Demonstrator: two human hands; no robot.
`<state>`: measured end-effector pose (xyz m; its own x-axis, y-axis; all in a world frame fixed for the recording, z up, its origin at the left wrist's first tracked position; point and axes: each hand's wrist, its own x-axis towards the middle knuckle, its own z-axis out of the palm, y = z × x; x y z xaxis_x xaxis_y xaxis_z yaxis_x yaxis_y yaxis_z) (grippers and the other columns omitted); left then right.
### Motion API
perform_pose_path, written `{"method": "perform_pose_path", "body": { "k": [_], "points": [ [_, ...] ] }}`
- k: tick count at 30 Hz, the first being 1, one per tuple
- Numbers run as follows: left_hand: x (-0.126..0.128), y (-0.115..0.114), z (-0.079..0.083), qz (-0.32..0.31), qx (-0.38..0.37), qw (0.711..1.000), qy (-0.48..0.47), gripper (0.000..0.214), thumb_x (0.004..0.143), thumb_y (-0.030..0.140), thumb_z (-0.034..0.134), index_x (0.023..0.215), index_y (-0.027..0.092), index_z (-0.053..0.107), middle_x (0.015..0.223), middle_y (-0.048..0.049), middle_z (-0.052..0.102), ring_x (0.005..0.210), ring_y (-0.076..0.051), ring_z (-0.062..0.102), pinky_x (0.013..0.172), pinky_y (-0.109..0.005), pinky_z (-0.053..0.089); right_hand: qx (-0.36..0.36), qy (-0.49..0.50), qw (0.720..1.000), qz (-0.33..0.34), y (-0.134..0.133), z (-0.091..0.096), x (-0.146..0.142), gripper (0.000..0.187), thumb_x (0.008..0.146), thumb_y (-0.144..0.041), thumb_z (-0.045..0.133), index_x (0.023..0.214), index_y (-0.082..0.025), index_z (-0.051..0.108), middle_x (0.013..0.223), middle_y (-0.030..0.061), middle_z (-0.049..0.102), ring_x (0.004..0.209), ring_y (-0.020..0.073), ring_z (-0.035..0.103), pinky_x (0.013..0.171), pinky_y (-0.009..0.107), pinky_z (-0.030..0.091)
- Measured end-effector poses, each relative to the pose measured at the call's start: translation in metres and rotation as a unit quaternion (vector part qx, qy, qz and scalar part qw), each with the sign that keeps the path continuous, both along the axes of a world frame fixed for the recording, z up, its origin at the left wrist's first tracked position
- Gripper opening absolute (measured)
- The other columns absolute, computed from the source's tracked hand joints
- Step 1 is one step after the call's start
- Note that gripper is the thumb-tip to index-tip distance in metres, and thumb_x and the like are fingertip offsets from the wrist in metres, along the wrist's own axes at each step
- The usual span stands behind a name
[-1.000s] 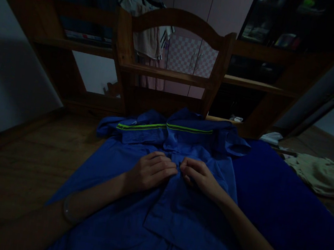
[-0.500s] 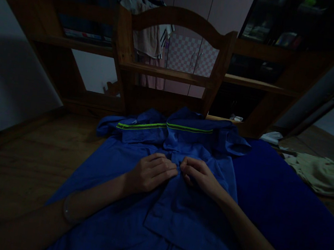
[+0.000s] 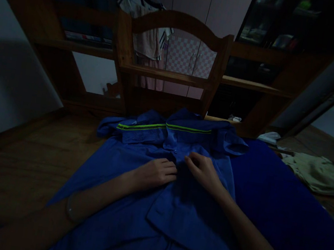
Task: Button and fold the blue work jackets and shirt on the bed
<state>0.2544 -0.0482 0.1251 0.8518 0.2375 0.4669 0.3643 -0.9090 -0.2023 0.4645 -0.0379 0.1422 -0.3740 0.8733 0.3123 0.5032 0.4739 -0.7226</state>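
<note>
A blue short-sleeved shirt [image 3: 130, 161] with a yellow-green stripe across its chest lies spread out, collar end away from me. My left hand [image 3: 158, 171] is closed at the front placket, its curled fingers gripping the cloth near the middle. Just to the right, my right hand [image 3: 202, 169] is also closed over the placket, thumb and fingers drawn together on the fabric. Its fingertips are partly hidden, so any button between them cannot be made out. The lower front corner with a buttonhole lies nearer me.
Under the shirt are wooden boards [image 3: 26, 155] and, at the right, a dark blue mat [image 3: 268, 197]. A wooden headboard with shelves [image 3: 167, 75] stands behind. Pale folded cloth [image 3: 321, 173] lies at the far right. Clothes on a hanger [image 3: 148, 35] hang beyond the headboard.
My right hand has risen slightly and moved a little away from my left hand. My left hand has shifted slightly down, its fingers more curled. The shirt stays in place.
</note>
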Motion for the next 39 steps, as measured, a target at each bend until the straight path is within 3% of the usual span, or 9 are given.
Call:
{"method": "perform_pose_path", "body": {
  "k": [4,9,12,16,20,24,28,32,39],
  "points": [
    [0.000,0.003,-0.003,0.003,-0.105,0.994,0.026,0.026,0.084,0.008,0.048,0.105,0.020,0.061,0.106,-0.0053,0.061,0.099,-0.016,0.055,0.083,-0.028,0.046,0.067,-0.046,0.996,-0.048,-0.009,0.019,0.012,0.030,0.090,-0.035,0.044,0.066,-0.017,0.048,0.056,-0.0028,0.043,0.052,0.0100,0.040,0.050,0.024,0.023],
    [-0.001,-0.002,-0.002,0.012,-0.144,0.989,0.006,0.040,0.084,0.010,0.048,0.121,0.024,0.053,0.109,-0.0067,0.058,0.099,-0.017,0.055,0.084,-0.028,0.046,0.055,-0.151,0.987,-0.008,-0.075,0.036,0.016,0.024,0.092,-0.031,0.042,0.074,-0.018,0.051,0.063,-0.0006,0.052,0.056,0.0119,0.050,0.054,0.023,0.032],
    [0.000,-0.009,0.005,0.019,-0.165,0.986,0.012,0.045,0.084,0.012,0.049,0.126,0.027,0.049,0.109,-0.0061,0.057,0.096,-0.016,0.056,0.083,-0.027,0.046,0.066,-0.224,0.972,0.007,-0.124,0.024,0.012,0.015,0.089,-0.031,0.048,0.093,-0.019,0.056,0.086,0.0045,0.060,0.074,0.0170,0.058,0.065,0.027,0.043],
    [-0.007,-0.043,0.022,0.119,-0.188,0.975,0.017,0.056,0.086,0.016,0.047,0.138,0.027,0.032,0.118,-0.0087,0.054,0.101,-0.020,0.056,0.085,-0.030,0.046,0.136,-0.291,0.947,0.007,-0.164,-0.009,0.011,0.052,0.078,-0.039,0.063,0.126,-0.024,0.047,0.119,0.0095,0.053,0.105,0.0269,0.053,0.085,0.040,0.047],
    [-0.022,-0.105,0.032,0.223,-0.228,0.948,-0.017,0.065,0.085,0.037,0.053,0.142,0.026,0.022,0.134,-0.0120,0.044,0.119,-0.027,0.046,0.094,-0.040,0.043,0.203,-0.317,0.926,-0.008,-0.173,-0.028,0.016,0.048,0.083,-0.026,0.058,0.129,-0.025,0.045,0.121,0.0089,0.053,0.104,0.0246,0.054,0.085,0.040,0.049],
    [-0.031,-0.155,0.013,0.242,-0.284,0.927,-0.045,0.068,0.080,0.041,0.060,0.139,0.030,0.029,0.142,-0.0079,0.036,0.125,-0.025,0.042,0.099,-0.040,0.042,0.248,-0.344,0.906,0.017,-0.175,-0.023,0.025,0.050,0.081,-0.006,0.052,0.129,-0.019,0.046,0.110,0.0093,0.060,0.096,0.0219,0.058,0.080,0.035,0.052],
    [-0.043,-0.169,-0.024,0.205,-0.285,0.935,-0.048,0.049,0.088,0.020,0.046,0.134,0.033,0.039,0.138,-0.0014,0.043,0.125,-0.019,0.043,0.104,-0.042,0.038,0.258,-0.339,0.904,0.004,-0.177,-0.023,0.046,0.046,0.083,-0.004,0.044,0.125,-0.022,0.051,0.111,0.0075,0.060,0.096,0.0198,0.059,0.082,0.034,0.052],
    [-0.067,-0.168,-0.047,0.183,-0.205,0.959,-0.072,0.060,0.081,0.003,0.035,0.135,0.029,0.038,0.134,-0.0025,0.048,0.121,-0.016,0.048,0.100,-0.036,0.043,0.285,-0.322,0.900,-0.073,-0.175,-0.044,0.079,0.044,0.082,-0.003,0.037,0.118,-0.019,0.056,0.114,0.0102,0.058,0.100,0.0201,0.058,0.083,0.035,0.054],
    [-0.074,-0.195,-0.035,0.281,-0.112,0.944,-0.130,0.054,0.080,0.012,0.046,0.132,0.025,0.044,0.135,-0.0064,0.047,0.122,-0.025,0.047,0.097,-0.042,0.046,0.260,-0.358,0.892,-0.099,-0.193,-0.044,0.077,0.057,0.079,-0.010,0.043,0.136,-0.020,0.041,0.133,0.0127,0.045,0.120,0.0284,0.045,0.095,0.048,0.045]
  ]
}}
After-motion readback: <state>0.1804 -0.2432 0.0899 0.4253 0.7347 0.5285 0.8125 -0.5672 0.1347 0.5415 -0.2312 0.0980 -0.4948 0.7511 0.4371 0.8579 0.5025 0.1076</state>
